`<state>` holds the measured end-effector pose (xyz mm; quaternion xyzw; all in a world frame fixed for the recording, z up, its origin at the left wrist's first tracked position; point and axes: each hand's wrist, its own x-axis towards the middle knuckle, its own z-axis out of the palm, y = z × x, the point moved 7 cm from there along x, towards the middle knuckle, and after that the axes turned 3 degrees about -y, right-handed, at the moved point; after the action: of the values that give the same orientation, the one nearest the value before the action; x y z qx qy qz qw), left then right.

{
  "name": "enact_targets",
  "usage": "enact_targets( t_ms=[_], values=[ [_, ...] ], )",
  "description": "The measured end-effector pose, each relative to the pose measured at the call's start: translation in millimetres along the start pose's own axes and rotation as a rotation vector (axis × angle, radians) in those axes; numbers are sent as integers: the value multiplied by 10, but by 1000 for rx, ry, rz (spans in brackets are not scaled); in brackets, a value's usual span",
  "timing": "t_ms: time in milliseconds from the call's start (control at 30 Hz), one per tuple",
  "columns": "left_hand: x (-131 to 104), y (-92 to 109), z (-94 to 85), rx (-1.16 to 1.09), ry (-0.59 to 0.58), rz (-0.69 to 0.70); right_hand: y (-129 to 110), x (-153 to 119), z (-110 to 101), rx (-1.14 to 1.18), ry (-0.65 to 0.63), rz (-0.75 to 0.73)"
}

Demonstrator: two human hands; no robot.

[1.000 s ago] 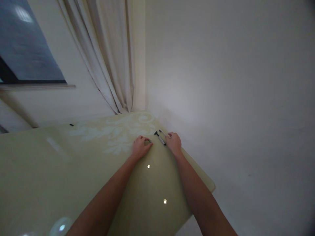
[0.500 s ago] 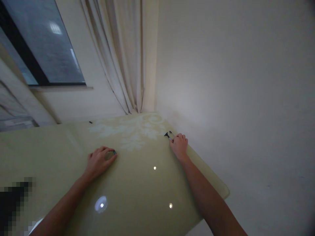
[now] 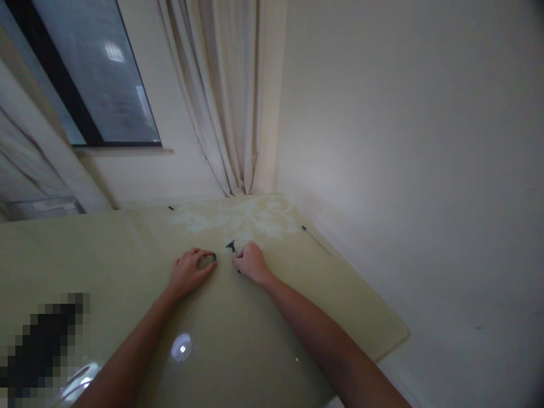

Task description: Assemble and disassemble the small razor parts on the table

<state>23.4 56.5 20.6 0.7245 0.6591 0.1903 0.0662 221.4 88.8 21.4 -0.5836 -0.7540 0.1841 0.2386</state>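
On the tabletop, my left hand (image 3: 192, 272) is closed in a pinch, with thumb and forefinger on a small dark teal piece (image 3: 214, 258) whose kind is too small to tell. Just to its right is my right hand (image 3: 253, 263), its fingers wrapped round the handle of a razor (image 3: 230, 246). The razor's black T-shaped head points up and left, away from my fingers, and most of the handle is hidden by them. A small gap separates the razor head from the teal piece.
A thin pale stick with a dark tip (image 3: 317, 239) lies along the right edge of the glossy table (image 3: 348, 317). A small dark object (image 3: 170, 208) rests at the back edge. Curtains (image 3: 229, 102) and a wall (image 3: 403, 170) border the table. A blurred dark patch (image 3: 42, 345) is at lower left.
My right hand has moved left with the razor, from beside the stick at the table's right edge to near my left hand. The left hand keeps its pinch. The view has shifted slightly.
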Motion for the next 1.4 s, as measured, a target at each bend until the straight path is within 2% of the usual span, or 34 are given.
enact_targets(
  t_ms=[100,200,300,467,533,600,633,700,867,933,1000,1100,1200,1267,1333,1400],
  values=[
    [-29,16,-3,8,-2,9,-169,37,90,-3,12,-19],
    [-47,26,4,8,0,23,-47,67,-38,-30,40,-23],
    [-48,29,10,6,4,16,464,76,-491,-134,139,51],
    [-25,64,15,11,0,0,1610,-146,-1529,-459,352,315],
    [-12,73,23,14,-5,7,1927,-240,-1711,-444,293,397],
    [-1,65,35,18,-2,13,2026,-280,-1714,-392,212,396],
    [3,56,44,20,0,16,1991,-278,-1661,-368,184,374],
    [6,26,66,29,2,12,1775,-237,-1469,-330,151,306],
    [-25,-16,80,49,16,12,806,-43,-684,-179,29,76],
    [-42,-11,70,56,20,16,459,1,-431,-106,-18,-12],
    [-52,-9,65,62,16,13,268,14,-277,-92,-34,-25],
    [-51,-13,63,66,14,16,195,9,-163,-78,-40,-15],
    [-36,-24,60,59,19,12,203,13,-179,-22,-18,-16],
    [-25,-27,60,51,14,5,160,5,-329,35,48,-34],
    [-19,-24,57,44,8,-2,34,-64,-643,116,193,-120],
    [-22,-15,51,36,8,-2,-157,-260,-1098,213,421,-310]
  ],
)
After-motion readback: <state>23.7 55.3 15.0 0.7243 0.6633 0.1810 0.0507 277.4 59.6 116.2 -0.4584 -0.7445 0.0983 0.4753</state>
